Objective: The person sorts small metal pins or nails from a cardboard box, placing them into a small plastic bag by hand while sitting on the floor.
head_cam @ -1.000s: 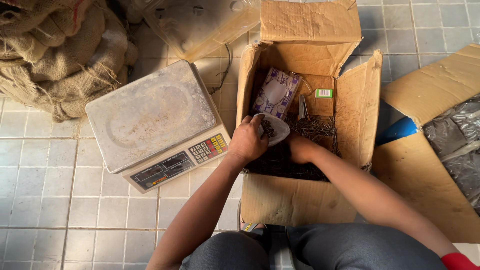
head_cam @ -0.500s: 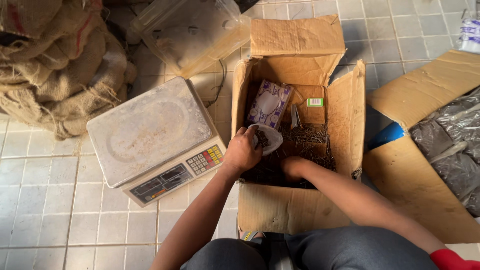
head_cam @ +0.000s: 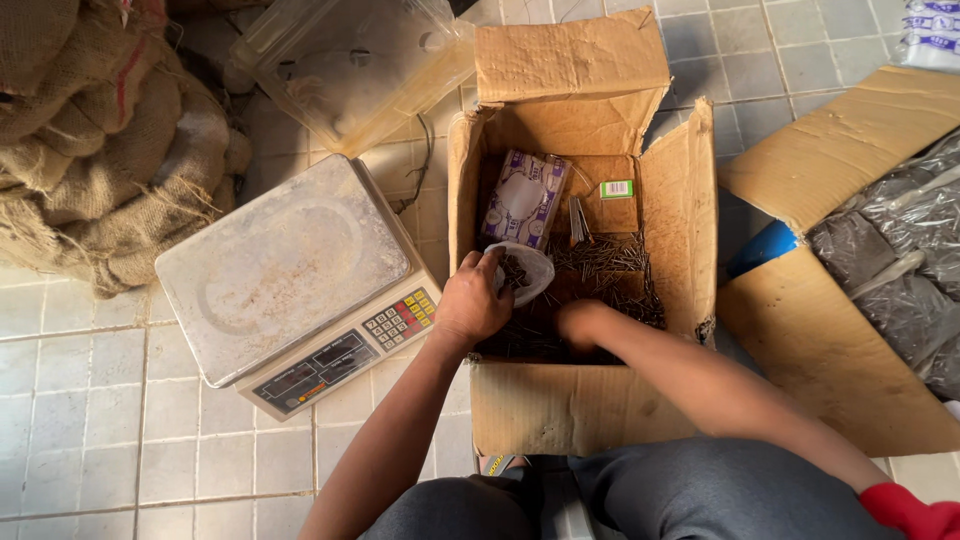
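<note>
Head view, looking straight down: an open cardboard box (head_cam: 585,120) was seen at the centre of the frame, its flaps folded outward, with a heap of dark nails (head_cam: 610,265) spread over its bottom. The left hand (head_cam: 472,300) was held at the box's left inner wall, its fingers closed around the rim of a small white bowl (head_cam: 530,268), in which a few nails were lying. The right hand (head_cam: 580,322) was lowered into the nails just right of the bowl, near the lower edge of the box; its fingers were buried or turned away, so whether it was open or closed on anything could not be told. A purple and white packet (head_cam: 522,200) was leaned against the back of the box, directly above the bowl, and a small green and white label (head_cam: 616,188) was seen to the right of it.

At the left of the box a weighing scale (head_cam: 290,270) with a bare metal platter and a keypad was set on the tiled floor (head_cam: 90,420). A clear plastic container (head_cam: 355,65) was placed at the upper middle, and burlap sacks (head_cam: 90,140) were piled in the upper left. A flattened cardboard sheet (head_cam: 840,340) carrying dark plastic bags (head_cam: 900,250) was laid at the right.
</note>
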